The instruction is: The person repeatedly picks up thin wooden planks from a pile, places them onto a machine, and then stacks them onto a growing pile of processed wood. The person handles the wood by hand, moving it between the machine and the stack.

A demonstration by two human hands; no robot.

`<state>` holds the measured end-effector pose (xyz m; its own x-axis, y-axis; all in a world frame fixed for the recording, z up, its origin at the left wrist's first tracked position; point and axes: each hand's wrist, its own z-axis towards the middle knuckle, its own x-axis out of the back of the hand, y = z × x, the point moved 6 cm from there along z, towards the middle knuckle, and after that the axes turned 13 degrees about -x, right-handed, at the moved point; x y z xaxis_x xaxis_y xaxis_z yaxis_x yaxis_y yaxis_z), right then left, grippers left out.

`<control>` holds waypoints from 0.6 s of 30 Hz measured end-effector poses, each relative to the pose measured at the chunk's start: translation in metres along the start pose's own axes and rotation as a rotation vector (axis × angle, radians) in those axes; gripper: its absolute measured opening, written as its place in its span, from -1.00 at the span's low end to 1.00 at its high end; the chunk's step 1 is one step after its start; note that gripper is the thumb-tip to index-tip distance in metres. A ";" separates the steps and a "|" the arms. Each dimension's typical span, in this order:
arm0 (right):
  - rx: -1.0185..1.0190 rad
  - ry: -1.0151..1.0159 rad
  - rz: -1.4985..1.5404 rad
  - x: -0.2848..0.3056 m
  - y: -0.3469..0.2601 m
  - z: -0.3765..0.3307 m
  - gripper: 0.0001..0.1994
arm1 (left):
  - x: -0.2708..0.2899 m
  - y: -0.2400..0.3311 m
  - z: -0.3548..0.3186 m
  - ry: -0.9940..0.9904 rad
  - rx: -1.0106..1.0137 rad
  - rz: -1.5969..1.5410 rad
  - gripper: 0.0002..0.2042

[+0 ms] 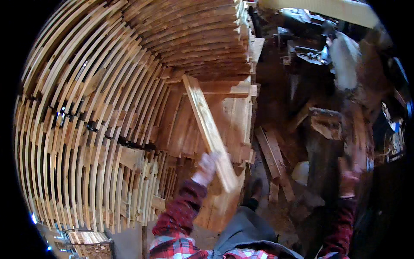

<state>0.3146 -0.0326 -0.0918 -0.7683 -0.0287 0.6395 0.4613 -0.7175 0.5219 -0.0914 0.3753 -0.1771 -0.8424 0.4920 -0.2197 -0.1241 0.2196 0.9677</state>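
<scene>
Many slats (129,100) flank stacked boards (235,113); left fingers (208,160) grip a plank (204,113), right fingers (346,169) unclear.

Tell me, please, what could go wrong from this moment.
Only the left hand appears to hold the wooden board, near its closer end, so the far end could swing and knock the stacked boards. Loose planks lie close to the shoe, so a sideways step might cause a trip.

The floor (281,218) carries loose wooden planks (268,154) at four o'clock from view centre. Some planks overlap.
</scene>
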 end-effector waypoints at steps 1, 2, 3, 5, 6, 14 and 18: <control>-0.084 -0.210 0.882 0.044 -0.023 0.007 -0.23 | -0.039 -0.008 -0.038 -0.067 -0.055 -0.043 -0.64; -0.190 -0.283 1.374 0.087 -0.042 0.009 -0.14 | -0.092 -0.011 -0.071 -0.160 -0.102 -0.073 -0.62; -0.011 -0.331 1.275 0.145 -0.062 0.008 -0.09 | -0.129 -0.004 -0.112 -0.214 -0.152 -0.082 -0.58; 0.030 -0.693 1.387 0.212 -0.058 -0.012 -0.03 | -0.212 -0.010 -0.182 -0.344 -0.139 -0.171 -0.46; -0.082 -0.701 1.371 0.217 -0.042 -0.038 -0.03 | -0.253 -0.016 -0.213 -0.386 -0.045 -0.232 -0.42; -0.607 -0.467 0.962 0.215 0.116 -0.240 -0.48 | -0.315 0.011 -0.108 -0.941 -0.675 0.751 -0.19; -0.724 -0.455 0.946 0.150 0.100 -0.212 -0.60 | -0.173 -0.018 0.144 -0.577 -0.450 1.682 -0.23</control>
<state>0.1511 -0.2565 -0.0632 0.0134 -0.5974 0.8018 0.2863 -0.7660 -0.5755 0.1321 0.4072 -0.1743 0.0441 0.1415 0.9890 0.3661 -0.9233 0.1158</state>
